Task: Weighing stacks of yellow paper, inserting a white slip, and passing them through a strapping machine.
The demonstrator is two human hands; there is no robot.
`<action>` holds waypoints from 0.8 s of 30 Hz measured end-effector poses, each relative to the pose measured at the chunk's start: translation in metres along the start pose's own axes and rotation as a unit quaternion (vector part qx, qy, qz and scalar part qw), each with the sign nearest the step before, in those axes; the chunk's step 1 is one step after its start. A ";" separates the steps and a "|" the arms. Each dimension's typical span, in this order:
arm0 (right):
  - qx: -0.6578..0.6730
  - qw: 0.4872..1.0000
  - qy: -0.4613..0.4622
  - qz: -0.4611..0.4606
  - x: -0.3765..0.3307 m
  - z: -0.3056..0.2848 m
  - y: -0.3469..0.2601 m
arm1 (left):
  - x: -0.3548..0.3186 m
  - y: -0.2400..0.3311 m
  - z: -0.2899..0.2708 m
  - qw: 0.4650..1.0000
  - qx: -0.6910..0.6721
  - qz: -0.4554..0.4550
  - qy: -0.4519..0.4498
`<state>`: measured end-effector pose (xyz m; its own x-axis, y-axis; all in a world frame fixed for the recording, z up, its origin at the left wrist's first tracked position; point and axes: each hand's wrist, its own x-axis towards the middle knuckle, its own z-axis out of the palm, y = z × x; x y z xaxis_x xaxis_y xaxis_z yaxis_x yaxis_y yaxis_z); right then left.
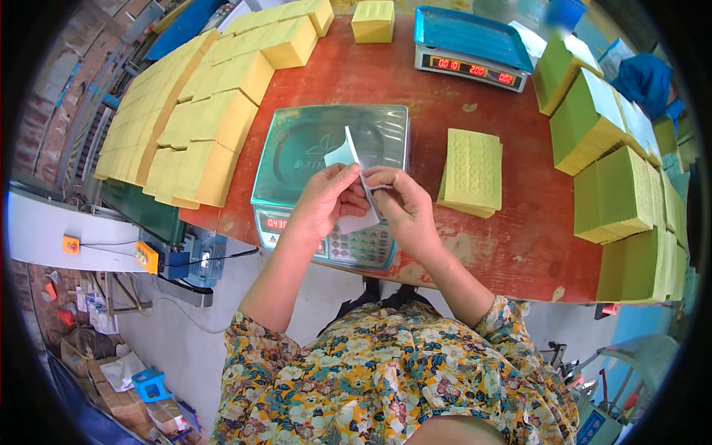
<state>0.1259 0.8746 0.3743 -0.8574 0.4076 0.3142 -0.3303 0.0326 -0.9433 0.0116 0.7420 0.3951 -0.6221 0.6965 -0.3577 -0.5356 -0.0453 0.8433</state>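
Observation:
Above the near digital scale (285, 159), both of my hands hold a thin stack of pale sheets (343, 153) upright, seen nearly edge-on. My left hand (328, 202) is closed on the stack's left side, thumb near the upper part. My right hand (404, 208) pinches its right edge with bent fingers; the exact grip is partly hidden. Beneath, the scale has a clear greenish cover, a lit red display and a keypad, partly covered by my hands. A short stack of yellow embossed sheets (472, 169) lies right of the scale, slightly uneven at its edges.
Rows of yellow sheet stacks (215, 111) fill the red table's (512, 156) left side; more yellow stacks (612, 193) line its right edge. One small yellow stack (373, 22) and a second scale with a blue tray (475, 37) stand at the back.

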 end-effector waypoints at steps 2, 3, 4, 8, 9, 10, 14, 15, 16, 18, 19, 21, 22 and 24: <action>-0.002 1.000 0.007 -0.010 0.002 0.003 0.000 | 0.000 0.003 0.000 1.000 0.019 -0.013 0.010; -0.005 1.000 0.013 -0.023 0.003 0.005 0.000 | 0.000 0.004 -0.001 1.000 0.020 -0.016 0.009; -0.004 1.000 0.016 -0.021 0.003 0.007 0.001 | 0.001 0.003 -0.002 1.000 0.015 -0.018 0.001; 0.001 0.999 0.028 -0.014 0.003 0.009 0.005 | 0.003 0.003 -0.006 1.000 0.006 -0.022 -0.009; -0.002 0.999 0.031 -0.012 0.003 0.009 0.005 | 0.004 0.003 -0.006 1.000 0.006 -0.024 -0.011; -0.003 0.999 0.033 -0.011 0.003 0.009 0.005 | 0.003 0.003 -0.006 1.000 0.006 -0.022 -0.011; 0.013 0.999 0.038 0.010 0.003 0.009 -0.002 | 0.005 0.004 -0.005 1.000 0.007 -0.025 -0.017; 0.024 0.999 0.037 0.027 0.003 0.009 -0.003 | 0.004 0.004 -0.005 0.999 0.007 -0.027 -0.017; 0.024 0.999 0.038 0.028 0.003 0.008 -0.001 | 0.004 0.004 -0.005 1.000 0.006 -0.023 -0.018; 0.022 0.999 0.035 0.024 0.004 0.007 0.001 | 0.004 0.004 -0.005 1.000 0.006 -0.018 -0.018; 0.023 0.999 0.034 0.025 0.004 0.006 0.001 | 0.004 0.003 -0.006 1.000 0.002 -0.012 -0.022; 0.032 0.998 0.038 0.029 0.005 0.006 0.002 | 0.004 0.003 -0.005 1.000 -0.001 -0.006 -0.027; 0.033 0.998 0.038 0.029 0.005 0.005 0.003 | 0.002 0.004 -0.003 1.000 0.003 -0.002 -0.015; 0.056 0.997 0.041 0.043 0.006 0.003 0.004 | 0.000 0.002 0.000 1.000 0.006 0.003 -0.004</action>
<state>0.1177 0.8746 0.3726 -0.8512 0.4771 0.2186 -0.3030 -0.1067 -0.9470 0.0102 0.7423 0.3968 -0.6213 0.7013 -0.3496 -0.5248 -0.0411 0.8502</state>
